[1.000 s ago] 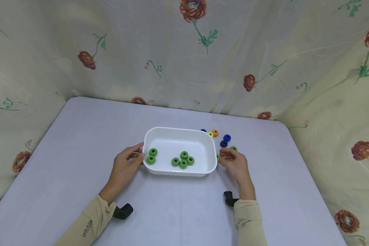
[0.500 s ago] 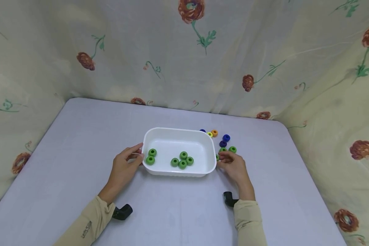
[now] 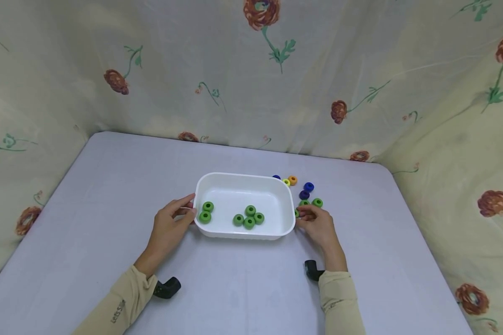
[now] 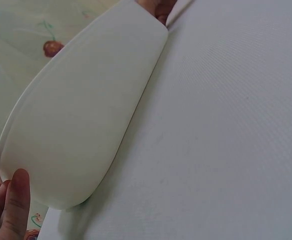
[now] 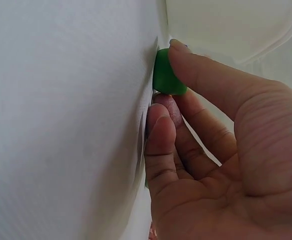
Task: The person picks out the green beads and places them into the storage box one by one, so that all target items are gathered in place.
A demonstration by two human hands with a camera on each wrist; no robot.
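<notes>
A white plastic tray (image 3: 243, 235) stands on the table with several green beads (image 3: 249, 223) inside. My left hand (image 3: 169, 228) grips the tray's left end, its thumb (image 4: 18, 195) against the outer wall in the left wrist view. Beside the tray's right end, my right hand (image 3: 318, 228) pinches a green bead (image 5: 167, 75) between thumb and fingers, down at the cloth. Two more green beads lie just beyond that hand, one (image 3: 317, 203) in plain sight and one (image 3: 304, 203) partly hidden by its fingers.
Behind the tray's right corner lie blue beads (image 3: 309, 186), a dark purple bead (image 3: 304, 195), an orange bead (image 3: 292, 180) and a yellow bead (image 3: 286, 183) partly hidden by the rim. Floral cloth (image 3: 234, 93) hangs around the white-covered table (image 3: 234, 288).
My right hand has shifted slightly left and down toward the tray's end, uncovering part of a green bead behind it. The left hand and the tray have stayed in place.
</notes>
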